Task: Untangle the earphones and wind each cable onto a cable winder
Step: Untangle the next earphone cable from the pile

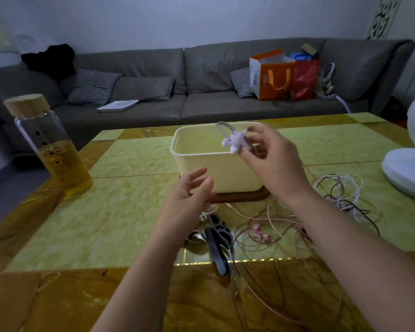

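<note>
The right hand (271, 161) is raised over the near right corner of the cream box (201, 168), pinching a small pale cable winder (234, 142) between thumb and fingertips. A thin grey loop (223, 128) stands up from the winder, over the inside of the box; the picture is too blurred here to tell whether it is cable or a strap.

The left hand (189, 195) hovers just in front of the box, at its near left corner, with its fingers spread and relaxed, holding nothing.

The box sits on a dark wooden board (240, 197) on the green and yellow table (106, 212). In front of the box, nearer the person, lie black scissors (218, 243), and just right of them a pair of pink earphones (261, 234) – their cable runs in loose tangled loops across the table under the right forearm. To the right of the box is a second tangle of white and dark cables (340, 192), apart from the pink one.

Well to the left of the box stands a glass bottle (55, 152) with a wooden cap, part full of yellow liquid. Far right of the box is a white fan (410, 164), and behind the box a grey sofa (153, 92) with cushions and shopping bags (273, 77).
</note>
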`<action>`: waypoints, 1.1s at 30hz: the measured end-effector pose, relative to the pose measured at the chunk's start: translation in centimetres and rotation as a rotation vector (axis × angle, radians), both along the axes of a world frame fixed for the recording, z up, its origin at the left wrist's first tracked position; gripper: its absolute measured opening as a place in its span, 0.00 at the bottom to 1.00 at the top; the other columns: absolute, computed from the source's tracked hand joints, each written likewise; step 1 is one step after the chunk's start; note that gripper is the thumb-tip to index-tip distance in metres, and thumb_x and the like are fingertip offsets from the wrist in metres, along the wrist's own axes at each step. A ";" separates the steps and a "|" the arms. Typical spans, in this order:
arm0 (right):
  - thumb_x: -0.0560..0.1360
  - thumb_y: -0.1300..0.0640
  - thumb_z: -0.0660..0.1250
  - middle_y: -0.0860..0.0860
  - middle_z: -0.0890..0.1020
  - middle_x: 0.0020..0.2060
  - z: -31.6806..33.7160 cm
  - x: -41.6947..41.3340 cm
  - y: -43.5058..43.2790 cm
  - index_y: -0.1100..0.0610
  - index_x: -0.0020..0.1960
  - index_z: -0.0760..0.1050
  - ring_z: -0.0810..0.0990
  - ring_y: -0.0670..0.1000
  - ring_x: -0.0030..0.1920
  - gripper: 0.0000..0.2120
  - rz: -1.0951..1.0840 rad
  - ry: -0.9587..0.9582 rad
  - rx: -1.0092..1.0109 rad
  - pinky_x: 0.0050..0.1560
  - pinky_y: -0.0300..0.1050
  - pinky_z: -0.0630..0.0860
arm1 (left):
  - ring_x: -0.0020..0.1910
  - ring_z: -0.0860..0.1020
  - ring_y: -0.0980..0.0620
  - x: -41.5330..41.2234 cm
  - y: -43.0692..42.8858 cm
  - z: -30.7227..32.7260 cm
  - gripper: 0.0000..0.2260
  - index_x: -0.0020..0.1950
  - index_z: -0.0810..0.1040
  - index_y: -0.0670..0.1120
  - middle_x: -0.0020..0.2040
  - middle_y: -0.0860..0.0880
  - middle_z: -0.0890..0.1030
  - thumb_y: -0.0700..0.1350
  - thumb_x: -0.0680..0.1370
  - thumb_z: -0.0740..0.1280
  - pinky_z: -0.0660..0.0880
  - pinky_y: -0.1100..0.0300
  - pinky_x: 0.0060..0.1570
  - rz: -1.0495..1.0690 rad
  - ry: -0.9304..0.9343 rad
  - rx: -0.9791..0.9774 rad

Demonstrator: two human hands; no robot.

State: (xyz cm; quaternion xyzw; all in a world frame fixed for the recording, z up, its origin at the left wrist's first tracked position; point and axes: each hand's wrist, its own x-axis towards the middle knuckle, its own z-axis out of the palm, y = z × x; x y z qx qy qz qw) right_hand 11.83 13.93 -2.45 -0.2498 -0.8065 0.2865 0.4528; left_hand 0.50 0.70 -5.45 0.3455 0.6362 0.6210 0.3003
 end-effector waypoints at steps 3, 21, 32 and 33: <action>0.76 0.52 0.69 0.52 0.82 0.56 0.7 -2.6 3.2 0.56 0.69 0.69 0.80 0.49 0.52 0.24 -0.167 -0.125 0.002 0.46 0.41 0.75 | 0.49 0.82 0.57 -0.6 -0.1 -0.6 0.11 0.63 0.75 0.51 0.51 0.55 0.82 0.45 0.80 0.64 0.79 0.56 0.52 0.050 0.054 -0.076; 0.75 0.52 0.69 0.44 0.82 0.51 -6.5 9.4 -0.4 0.49 0.58 0.79 0.78 0.41 0.47 0.12 0.050 -0.854 -0.221 0.45 0.32 0.73 | 0.51 0.78 0.59 1.7 0.7 -3.4 0.11 0.62 0.78 0.52 0.55 0.55 0.79 0.45 0.80 0.65 0.73 0.65 0.51 -0.152 0.737 -0.361; 0.77 0.56 0.65 0.59 0.70 0.69 -6.4 14.7 5.3 0.51 0.66 0.74 0.66 0.60 0.69 0.17 -0.606 -0.476 -0.204 0.67 0.54 0.64 | 0.56 0.76 0.58 6.1 2.1 -4.1 0.13 0.64 0.77 0.53 0.57 0.54 0.79 0.50 0.79 0.66 0.74 0.60 0.55 -0.339 0.879 -0.364; 0.78 0.56 0.64 0.59 0.71 0.69 -6.9 15.0 5.7 0.53 0.66 0.75 0.70 0.59 0.66 0.17 -0.573 -0.445 -0.289 0.65 0.52 0.66 | 0.56 0.77 0.58 6.1 2.2 -4.1 0.13 0.64 0.77 0.53 0.57 0.54 0.79 0.50 0.79 0.66 0.75 0.59 0.55 -0.336 0.879 -0.358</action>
